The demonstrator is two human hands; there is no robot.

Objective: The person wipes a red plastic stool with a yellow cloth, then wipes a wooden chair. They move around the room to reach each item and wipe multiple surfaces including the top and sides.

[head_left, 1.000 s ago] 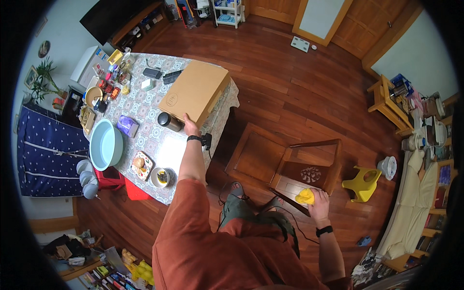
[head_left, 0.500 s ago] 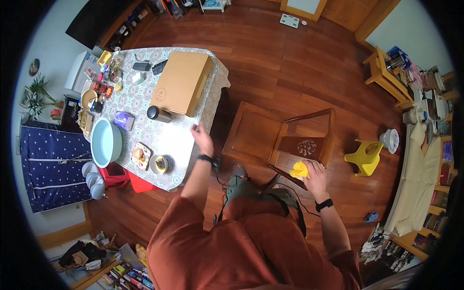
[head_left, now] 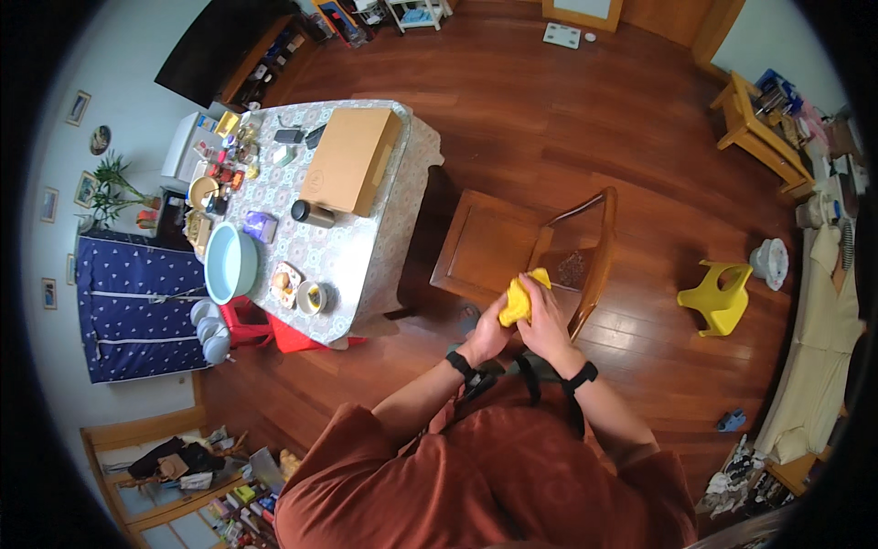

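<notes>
A crumpled yellow cloth [head_left: 519, 304] is held between both hands in front of my body. My left hand [head_left: 487, 333] grips it from the left side, and my right hand [head_left: 546, 322] has its fingers wrapped round the other side. Just beyond the hands stands a brown wooden chair [head_left: 495, 240] with a carved backrest, its backrest toward the right. The hands hide part of the chair's near edge. Each wrist wears a black band.
To the left, a table with a patterned cloth [head_left: 358, 265] bears a cardboard box [head_left: 349, 157], a dark bottle [head_left: 312, 214], a light-blue basin [head_left: 230, 263], a bowl [head_left: 312, 297] and a plate of food. A yellow stool [head_left: 717, 298] stands right of the chair. Red stools sit beneath the table's near side.
My left hand has come away from the table side and joined the right hand on the cloth. My right hand has brought the cloth leftward, away from the chair's backrest.
</notes>
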